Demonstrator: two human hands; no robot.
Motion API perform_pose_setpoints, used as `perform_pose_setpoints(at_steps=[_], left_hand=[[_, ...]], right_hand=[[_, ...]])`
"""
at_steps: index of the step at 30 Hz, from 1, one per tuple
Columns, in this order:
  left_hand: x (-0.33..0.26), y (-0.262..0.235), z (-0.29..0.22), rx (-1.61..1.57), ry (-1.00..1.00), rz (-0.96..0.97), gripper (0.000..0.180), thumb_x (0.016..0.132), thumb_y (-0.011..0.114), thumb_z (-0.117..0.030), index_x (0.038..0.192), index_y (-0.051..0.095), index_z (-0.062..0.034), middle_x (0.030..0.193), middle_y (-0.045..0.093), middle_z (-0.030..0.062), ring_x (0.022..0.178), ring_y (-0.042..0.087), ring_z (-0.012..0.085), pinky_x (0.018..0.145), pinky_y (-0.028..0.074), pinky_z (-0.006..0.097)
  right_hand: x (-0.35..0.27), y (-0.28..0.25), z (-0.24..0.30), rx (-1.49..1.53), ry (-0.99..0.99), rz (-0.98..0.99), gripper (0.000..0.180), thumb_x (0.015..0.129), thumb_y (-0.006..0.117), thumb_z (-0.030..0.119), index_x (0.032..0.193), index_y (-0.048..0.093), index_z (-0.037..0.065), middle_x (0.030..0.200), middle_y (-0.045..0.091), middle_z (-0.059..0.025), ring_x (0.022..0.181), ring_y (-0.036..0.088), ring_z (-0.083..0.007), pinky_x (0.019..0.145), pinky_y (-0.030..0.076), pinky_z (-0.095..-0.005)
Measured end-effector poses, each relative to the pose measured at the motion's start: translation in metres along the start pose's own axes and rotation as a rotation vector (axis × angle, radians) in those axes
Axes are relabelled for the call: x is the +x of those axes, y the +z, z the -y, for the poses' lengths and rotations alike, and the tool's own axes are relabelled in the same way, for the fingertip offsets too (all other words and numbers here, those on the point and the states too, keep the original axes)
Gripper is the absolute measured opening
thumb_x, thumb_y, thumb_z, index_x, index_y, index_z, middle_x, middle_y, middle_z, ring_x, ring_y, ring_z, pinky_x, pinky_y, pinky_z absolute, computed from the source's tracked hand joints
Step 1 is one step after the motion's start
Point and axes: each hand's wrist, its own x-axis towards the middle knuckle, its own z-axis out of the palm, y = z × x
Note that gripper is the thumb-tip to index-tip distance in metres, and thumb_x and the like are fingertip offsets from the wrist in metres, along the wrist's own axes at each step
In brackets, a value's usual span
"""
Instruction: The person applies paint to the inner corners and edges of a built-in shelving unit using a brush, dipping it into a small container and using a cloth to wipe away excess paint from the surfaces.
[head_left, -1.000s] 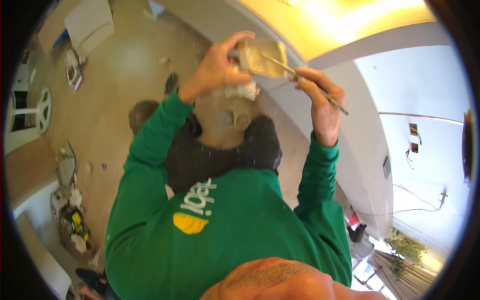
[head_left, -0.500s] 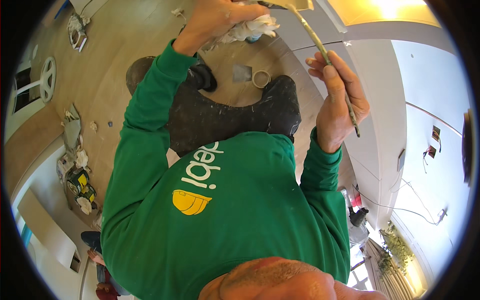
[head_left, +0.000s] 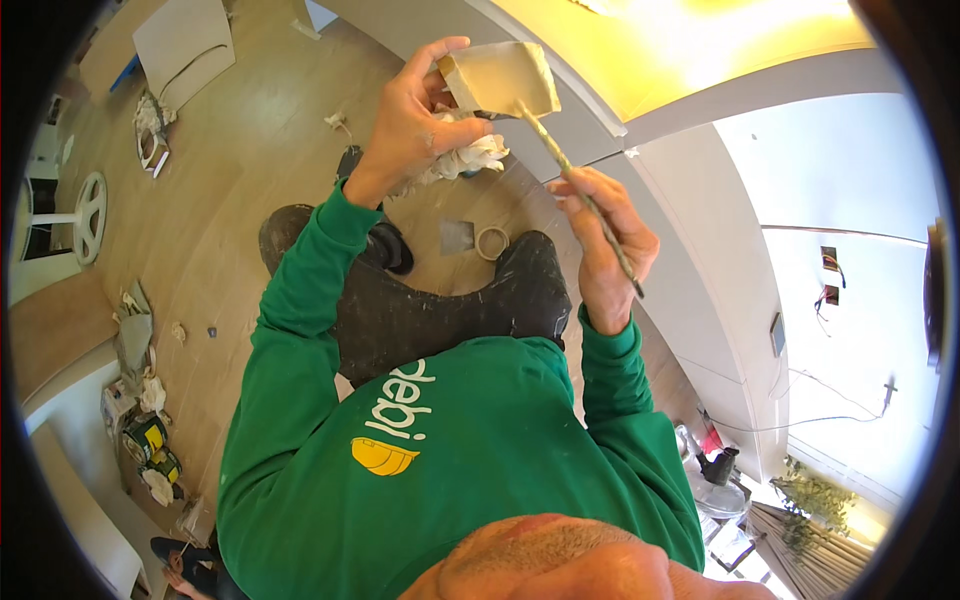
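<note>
My left hand (head_left: 412, 125) grips a small, shallow, squarish tub (head_left: 549, 88) with pale cream, paint-like stuff inside, thumb and fingers at its left side. A crumpled white rag (head_left: 472, 158) sits just under that hand; whether the palm also holds it I cannot tell. In my right hand (head_left: 612, 245) is a thin paintbrush (head_left: 556, 152), its handle splotched with paint and slanting down to the right. The brush's far end meets the tub's near edge, and its bristles cannot be made out.
On the wood-look floor between my legs lie a ring like a tape roll (head_left: 492, 243) and a grey square piece (head_left: 457, 236). White panels (head_left: 690, 215) and a yellow-lit recess (head_left: 690, 70) rise ahead right. Cans (head_left: 145, 437) stand left; another person (head_left: 185, 567) is low left.
Both hands now appear lower in the picture, with the tub fully in view. The right hand has come left toward it, and the brush end still meets the tub.
</note>
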Motion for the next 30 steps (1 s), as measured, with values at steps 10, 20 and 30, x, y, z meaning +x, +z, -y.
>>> perform_pose_setpoints(at_steps=[10,20,30], left_hand=[[-0.004,-0.002,0.0,0.0,-0.004,-0.03,0.084,0.074,0.078,0.006,0.149,0.039,-0.001,0.123,0.068,0.0136,0.104,0.066,0.0181,0.092,0.055,0.033],[-0.001,-0.005,-0.001,0.052,0.026,-0.129,0.084,0.074,0.076,0.009,0.149,0.04,-0.0025,0.122,0.067,0.0154,0.107,0.066,0.0195,0.089,0.057,0.034],[0.009,-0.06,-0.018,0.166,0.159,-0.453,0.076,0.077,0.077,0.007,0.145,0.042,0.0029,0.114,0.068,0.0181,0.095,0.071,0.0202,0.081,0.06,0.032]], right_hand=[[-0.003,0.001,0.011,-0.113,-0.119,0.022,0.024,0.089,0.064,-0.012,0.106,0.074,0.0,0.113,0.069,-0.0108,0.094,0.067,-0.0147,0.078,0.053,-0.0255],[0.006,0.017,-0.006,-0.233,-0.302,0.051,0.025,0.083,0.069,-0.011,0.104,0.074,0.001,0.111,0.07,-0.0129,0.094,0.071,-0.0204,0.078,0.055,-0.0302],[0.07,0.025,-0.07,-0.492,-0.423,-0.081,0.028,0.083,0.068,-0.008,0.109,0.074,0.001,0.113,0.069,-0.0146,0.096,0.071,-0.026,0.081,0.057,-0.0334]])
